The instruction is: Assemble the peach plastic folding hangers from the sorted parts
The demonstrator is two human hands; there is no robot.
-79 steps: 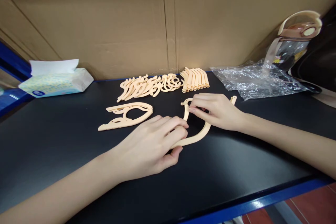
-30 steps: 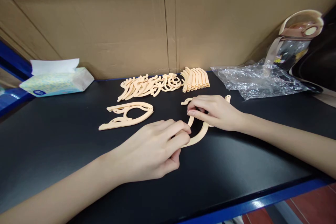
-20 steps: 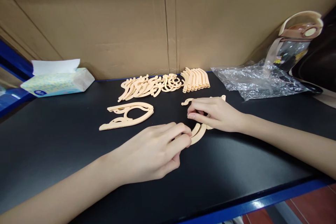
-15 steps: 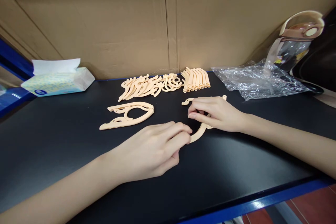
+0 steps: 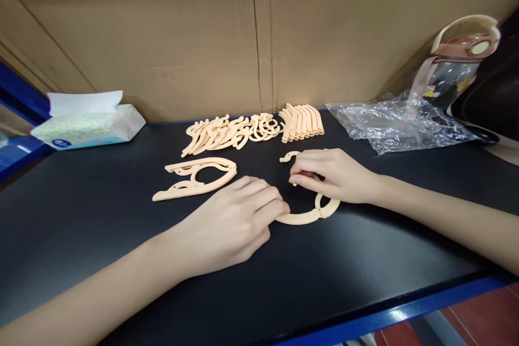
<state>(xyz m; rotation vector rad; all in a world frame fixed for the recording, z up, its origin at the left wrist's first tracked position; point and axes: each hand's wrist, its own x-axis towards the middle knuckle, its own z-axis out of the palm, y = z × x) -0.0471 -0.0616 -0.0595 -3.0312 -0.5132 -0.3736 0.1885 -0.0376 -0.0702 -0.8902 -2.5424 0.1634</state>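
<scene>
My left hand (image 5: 237, 221) is closed on the left end of a curved beige folding hanger (image 5: 299, 219), which lies on the black table. Its hinged joint and part of a ring show to the right, partly under my right wrist. My right hand (image 5: 330, 173) hovers low with curled fingers pinched together; the tip of a beige hanger piece (image 5: 294, 184) pokes out below them, the rest hidden. Just past those fingers, a hook-shaped beige part (image 5: 288, 157) runs beneath the hand. Left of both hands lies another folded hanger (image 5: 194, 178).
Along the back edge lie a heap of hooked beige parts (image 5: 217, 134), some curved ring parts (image 5: 264, 127) and stacked hanger arms (image 5: 302, 121). A tissue pack (image 5: 89, 125) stands at left. A clear plastic bag (image 5: 397, 124) and a water bottle (image 5: 456, 75) are at right, before cardboard (image 5: 182, 38).
My left hand has drawn slightly left with the hanger, whose joint and ring now show more below my right hand. The right hand has barely moved; a piece tip now shows under its fingers.
</scene>
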